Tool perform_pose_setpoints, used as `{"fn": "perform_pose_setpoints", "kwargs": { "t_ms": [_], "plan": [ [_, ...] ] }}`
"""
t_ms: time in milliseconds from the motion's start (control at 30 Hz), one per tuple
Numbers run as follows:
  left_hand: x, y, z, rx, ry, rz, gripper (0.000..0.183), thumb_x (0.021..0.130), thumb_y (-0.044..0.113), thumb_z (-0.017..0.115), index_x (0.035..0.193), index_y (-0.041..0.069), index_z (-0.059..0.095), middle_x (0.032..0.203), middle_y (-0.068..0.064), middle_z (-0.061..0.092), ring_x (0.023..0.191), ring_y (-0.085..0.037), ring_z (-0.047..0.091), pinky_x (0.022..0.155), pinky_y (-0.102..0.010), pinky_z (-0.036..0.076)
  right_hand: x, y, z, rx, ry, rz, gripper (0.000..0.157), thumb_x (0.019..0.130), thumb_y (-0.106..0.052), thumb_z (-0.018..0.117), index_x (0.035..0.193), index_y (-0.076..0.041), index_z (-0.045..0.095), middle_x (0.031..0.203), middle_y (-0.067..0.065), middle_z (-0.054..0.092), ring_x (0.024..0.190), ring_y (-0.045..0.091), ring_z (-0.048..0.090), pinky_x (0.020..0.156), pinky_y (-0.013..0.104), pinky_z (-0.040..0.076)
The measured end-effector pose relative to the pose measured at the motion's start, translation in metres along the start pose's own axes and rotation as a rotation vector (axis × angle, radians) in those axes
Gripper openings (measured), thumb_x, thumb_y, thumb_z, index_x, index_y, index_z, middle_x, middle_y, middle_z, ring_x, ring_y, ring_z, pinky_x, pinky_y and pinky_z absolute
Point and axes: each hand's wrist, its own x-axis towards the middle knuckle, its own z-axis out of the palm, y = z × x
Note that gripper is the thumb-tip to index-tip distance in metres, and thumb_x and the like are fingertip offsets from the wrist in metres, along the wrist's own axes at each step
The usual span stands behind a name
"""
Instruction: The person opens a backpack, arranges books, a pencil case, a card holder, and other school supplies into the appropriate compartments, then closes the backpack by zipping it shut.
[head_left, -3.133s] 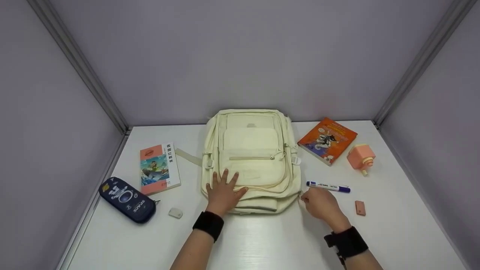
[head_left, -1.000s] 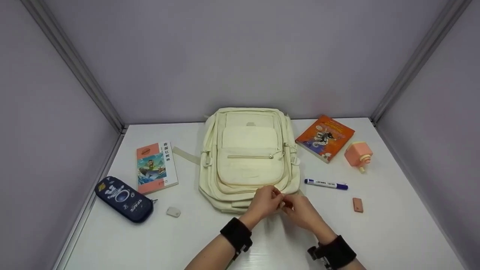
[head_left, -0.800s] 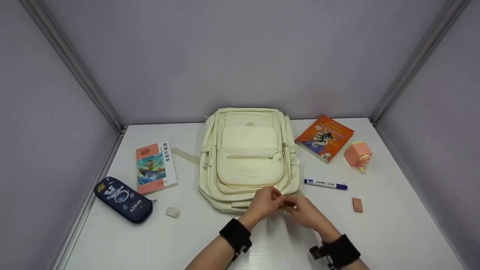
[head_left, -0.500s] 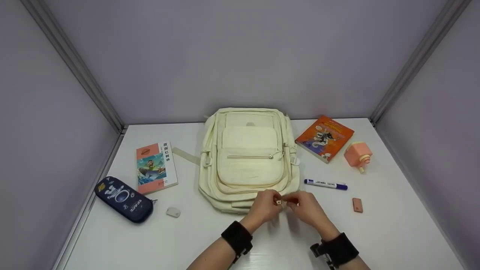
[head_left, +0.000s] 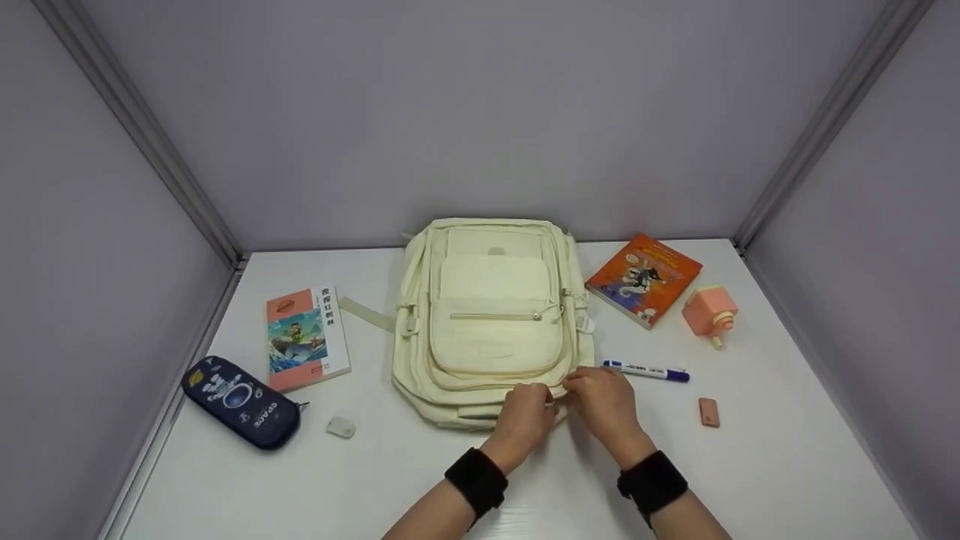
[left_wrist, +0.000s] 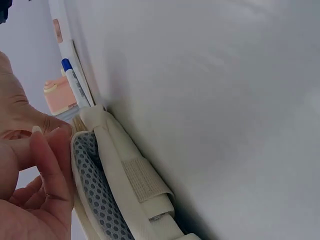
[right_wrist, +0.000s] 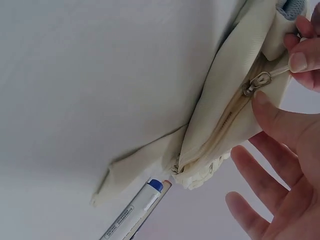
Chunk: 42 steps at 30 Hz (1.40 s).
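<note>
A cream backpack (head_left: pixel 495 337) lies front side up at the back middle of the table. At its lower right edge, my left hand (head_left: pixel 523 424) pinches the cord pull (right_wrist: pixel 281 70) of a zipper between thumb and finger. The metal slider (right_wrist: pixel 248 89) sits on the zipper track, which appears shut behind it toward the corner. My right hand (head_left: pixel 609 405) is just right of the left one and grips the bag's edge beside the slider, thumb on the near side. Its other fingers spread loosely in the right wrist view. Grey mesh (left_wrist: pixel 100 185) shows at the bag's bottom.
Right of the bag are a blue-white marker (head_left: pixel 646 371), an orange book (head_left: pixel 643 279), a pink cube-shaped bottle (head_left: pixel 709 311) and a pink eraser (head_left: pixel 709 412). Left are a paperback (head_left: pixel 306 337), a navy pencil case (head_left: pixel 241 402) and a whitish eraser (head_left: pixel 341 427). Walls enclose the table.
My left hand has left the bag's front, where it lay flat, and joined the right at the lower edge. The right hand went left from the corner, then shifted slightly up and right.
</note>
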Motion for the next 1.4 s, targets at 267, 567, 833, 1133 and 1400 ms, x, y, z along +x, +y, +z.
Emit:
{"fn": "perform_pose_setpoints", "kwargs": {
  "t_ms": [267,567,833,1133,1400],
  "plan": [
    [-0.001,-0.002,-0.014,0.032,-0.033,0.009,0.011,0.086,0.01,0.075,0.077,0.006,0.078,0.072,-0.004,0.071,0.068,-0.019,0.068,0.058,-0.027,0.052,0.001,0.003,-0.001,-0.011,0.051,0.021,0.018,0.072,-0.006,0.083,0.086,-0.018,0.08,0.078,-0.004,0.071,0.066,0.019,0.066,0.058,0.036,0.051],
    [-0.016,-0.014,-0.032,-0.033,-0.053,-0.014,0.014,0.087,0.001,0.071,0.076,0.006,0.077,0.075,-0.003,0.07,0.064,-0.008,0.062,0.053,-0.021,0.045,0.003,0.001,0.0,0.036,0.081,0.054,0.013,0.078,-0.009,0.081,0.09,-0.015,0.079,0.08,-0.001,0.072,0.066,0.021,0.068,0.055,0.036,0.053],
    [-0.026,-0.025,-0.054,-0.002,0.028,-0.006,0.006,0.084,0.001,0.074,0.081,0.005,0.078,0.077,-0.004,0.071,0.07,-0.013,0.066,0.056,-0.023,0.049,0.003,0.005,-0.002,0.094,0.096,0.072,0.013,0.081,-0.005,0.078,0.091,-0.013,0.079,0.085,0.001,0.073,0.073,0.021,0.069,0.061,0.037,0.055],
    [-0.038,-0.045,-0.072,-0.017,0.084,-0.034,0.008,0.082,-0.002,0.075,0.078,0.005,0.078,0.075,-0.004,0.069,0.069,-0.014,0.064,0.059,-0.026,0.05,0.002,0.007,-0.007,0.125,0.06,0.103,0.021,0.078,0.0,0.08,0.095,-0.014,0.079,0.09,0.0,0.073,0.081,0.021,0.07,0.067,0.038,0.055],
    [-0.049,-0.063,-0.089,-0.026,0.102,-0.082,0.01,0.082,0.0,0.075,0.075,0.007,0.075,0.067,0.004,0.062,0.061,-0.008,0.055,0.055,-0.026,0.045,0.002,0.008,-0.006,0.139,0.069,0.103,0.016,0.079,-0.004,0.08,0.093,-0.012,0.079,0.088,0.001,0.073,0.079,0.022,0.07,0.066,0.038,0.055]
  ]
}}
